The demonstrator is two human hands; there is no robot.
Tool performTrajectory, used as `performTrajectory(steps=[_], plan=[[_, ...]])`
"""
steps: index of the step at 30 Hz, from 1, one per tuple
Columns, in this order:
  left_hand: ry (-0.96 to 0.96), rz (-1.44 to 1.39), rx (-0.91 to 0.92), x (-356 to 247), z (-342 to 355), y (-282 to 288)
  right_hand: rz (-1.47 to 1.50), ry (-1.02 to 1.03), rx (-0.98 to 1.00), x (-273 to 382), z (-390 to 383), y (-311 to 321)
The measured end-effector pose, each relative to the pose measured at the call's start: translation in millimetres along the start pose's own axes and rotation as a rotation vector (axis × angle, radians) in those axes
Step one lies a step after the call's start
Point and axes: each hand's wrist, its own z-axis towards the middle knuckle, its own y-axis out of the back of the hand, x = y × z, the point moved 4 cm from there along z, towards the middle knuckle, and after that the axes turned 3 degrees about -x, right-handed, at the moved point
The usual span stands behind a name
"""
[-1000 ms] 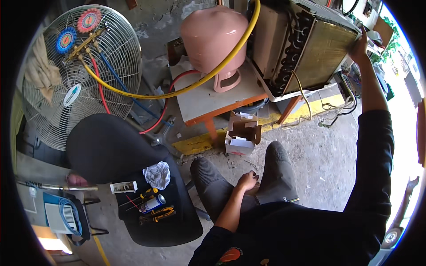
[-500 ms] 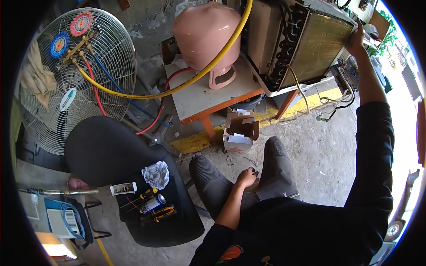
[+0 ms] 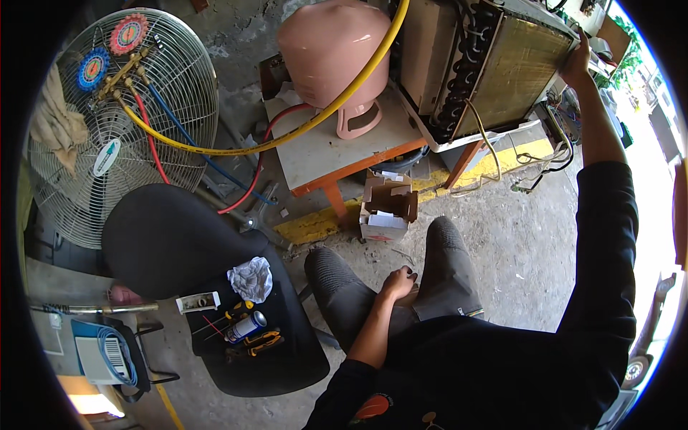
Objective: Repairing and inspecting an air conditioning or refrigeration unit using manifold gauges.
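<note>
My right arm stretches far out to the right, and my right hand (image 3: 575,64) grips the outer edge of an opened air conditioner unit (image 3: 519,75). Its flat finned coil faces me, with dark curved tube ends down the left side. Between my thighs rests my left hand (image 3: 399,282), its fingers curled closed. Something small and dark shows at its fingertips, too little to name. Left of the unit, a pink refrigerant cylinder (image 3: 333,61) stands upside down on a low table (image 3: 308,159) with an orange frame. A yellow hose (image 3: 344,97) passes in front of the cylinder.
At left, a manifold gauge set (image 3: 118,79) with red, blue and yellow hoses hangs on a large fan (image 3: 172,93). A black chair (image 3: 279,369) holds pliers (image 3: 264,342), a spray can (image 3: 245,326) and crumpled paper (image 3: 251,279). An open cardboard box (image 3: 387,223) sits before my knees.
The whole view has shifted very slightly. Both hands keep their places, the right on the unit's edge and the left between my thighs.
</note>
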Motion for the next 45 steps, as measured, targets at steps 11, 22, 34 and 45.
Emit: performTrajectory(steps=[11, 22, 34, 45], plan=[[-0.014, -0.003, 0.003, -1, 1, -1, -0.045, -0.002, 0.003, 6, 8, 12], [-0.007, 0.001, -0.004, -4, -3, 4, -0.066, 0.017, -0.042, 3, -26, -18], [-0.013, -0.015, 0.000, -3, -1, 2, -0.049, -0.003, -0.011, 4, -14, -7], [-0.009, 0.006, -0.013, 1, 2, 0, -0.040, 0.007, -0.043, 1, -15, -11]])
